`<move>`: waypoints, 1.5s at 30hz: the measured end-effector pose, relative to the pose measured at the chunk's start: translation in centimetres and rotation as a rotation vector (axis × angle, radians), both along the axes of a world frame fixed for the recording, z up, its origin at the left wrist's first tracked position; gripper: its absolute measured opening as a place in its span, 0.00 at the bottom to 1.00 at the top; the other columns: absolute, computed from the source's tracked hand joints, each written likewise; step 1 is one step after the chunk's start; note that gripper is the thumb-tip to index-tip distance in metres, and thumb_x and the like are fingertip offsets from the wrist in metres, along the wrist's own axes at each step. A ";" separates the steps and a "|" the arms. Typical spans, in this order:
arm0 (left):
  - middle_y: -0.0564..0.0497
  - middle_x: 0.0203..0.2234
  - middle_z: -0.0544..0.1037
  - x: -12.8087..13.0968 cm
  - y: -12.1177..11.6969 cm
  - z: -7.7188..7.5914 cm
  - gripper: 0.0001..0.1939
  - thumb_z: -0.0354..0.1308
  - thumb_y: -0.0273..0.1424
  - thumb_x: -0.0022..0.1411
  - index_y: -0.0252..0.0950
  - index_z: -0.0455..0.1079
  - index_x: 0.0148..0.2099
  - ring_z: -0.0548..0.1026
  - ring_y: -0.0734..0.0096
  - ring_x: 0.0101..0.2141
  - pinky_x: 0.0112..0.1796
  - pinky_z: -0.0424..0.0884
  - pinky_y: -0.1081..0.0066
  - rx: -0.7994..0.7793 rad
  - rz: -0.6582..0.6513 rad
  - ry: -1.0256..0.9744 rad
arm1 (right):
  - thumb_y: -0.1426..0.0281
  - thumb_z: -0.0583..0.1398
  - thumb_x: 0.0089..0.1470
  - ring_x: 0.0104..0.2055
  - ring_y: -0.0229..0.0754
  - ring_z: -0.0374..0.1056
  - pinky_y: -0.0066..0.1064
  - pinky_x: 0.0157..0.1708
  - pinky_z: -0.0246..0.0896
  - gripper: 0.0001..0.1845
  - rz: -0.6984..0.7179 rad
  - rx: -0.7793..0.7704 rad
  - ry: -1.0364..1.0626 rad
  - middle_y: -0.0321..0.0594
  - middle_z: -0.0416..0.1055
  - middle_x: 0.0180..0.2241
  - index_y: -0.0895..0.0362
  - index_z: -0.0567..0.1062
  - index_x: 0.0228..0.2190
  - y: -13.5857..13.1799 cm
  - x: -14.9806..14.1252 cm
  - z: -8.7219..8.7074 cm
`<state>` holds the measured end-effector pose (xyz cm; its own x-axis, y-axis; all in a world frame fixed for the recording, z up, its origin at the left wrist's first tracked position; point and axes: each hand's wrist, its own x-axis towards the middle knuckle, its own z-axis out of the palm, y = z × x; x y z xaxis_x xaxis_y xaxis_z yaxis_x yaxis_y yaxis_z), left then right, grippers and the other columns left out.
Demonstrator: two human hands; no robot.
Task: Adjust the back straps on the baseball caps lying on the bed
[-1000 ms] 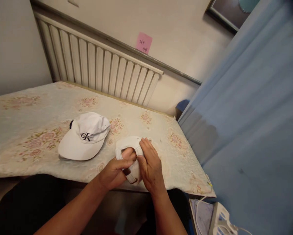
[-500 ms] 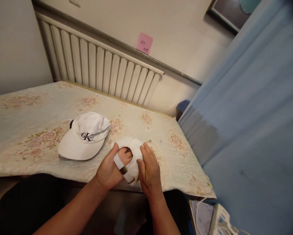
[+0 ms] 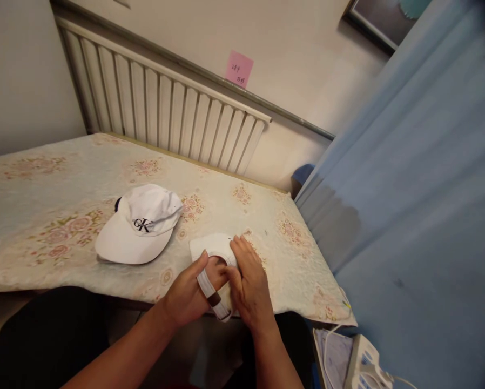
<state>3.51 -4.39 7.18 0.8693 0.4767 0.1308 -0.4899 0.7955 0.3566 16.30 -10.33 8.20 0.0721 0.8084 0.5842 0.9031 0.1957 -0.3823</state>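
Observation:
Between my two hands, just above the near edge of the table, is a white baseball cap (image 3: 204,243) with its back strap and metal buckle turned toward me. My left hand (image 3: 189,292) grips it from the left, its thumb on the outside by the strap and its fingers inside, seen through the back opening. My right hand (image 3: 250,286) is closed around the cap's right side, the thumb near the opening. To the left, a second white cap (image 3: 153,208) with black "CK" letters rests on the cloth, its brim toward me.
A floral cloth (image 3: 116,156) covers the table. Behind it stands a white radiator (image 3: 161,102) under a pink note (image 3: 239,68) on the wall. A blue curtain (image 3: 412,205) hangs at the right. A white power strip (image 3: 366,362) with cords lies at lower right.
Both hands and the held cap have shifted slightly down and to the right. The cap has tilted a little, and my right thumb now lies at its back opening. The other cap stays put.

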 end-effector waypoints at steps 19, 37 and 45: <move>0.41 0.41 0.79 0.9 -0.5 -0.4 0.22 0.42 0.38 0.68 0.30 0.71 0.50 0.74 0.59 0.46 0.49 0.63 0.64 0.084 0.021 -0.005 | 0.80 0.47 0.55 0.58 0.46 0.61 0.51 0.56 0.59 0.23 -0.083 0.165 -0.121 0.50 0.70 0.52 0.59 0.67 0.51 -0.5 -1.6 -0.3; 0.38 0.37 0.80 0.1 1.1 1.1 0.21 0.46 0.31 0.65 0.24 0.62 0.57 0.79 0.57 0.37 0.40 0.74 0.61 -0.281 0.088 0.323 | 0.74 0.52 0.58 0.64 0.49 0.52 0.52 0.58 0.57 0.22 -0.053 -0.009 -0.210 0.52 0.62 0.58 0.60 0.63 0.55 -3.3 -2.2 0.9; 0.44 0.34 0.81 0.7 1.7 3.1 0.12 0.51 0.26 0.63 0.28 0.76 0.40 0.78 0.65 0.37 0.42 0.71 0.72 -0.002 0.166 0.277 | 0.66 0.53 0.60 0.66 0.50 0.46 0.55 0.62 0.47 0.27 0.024 0.077 -0.271 0.51 0.59 0.60 0.60 0.56 0.59 -1.8 -2.8 3.1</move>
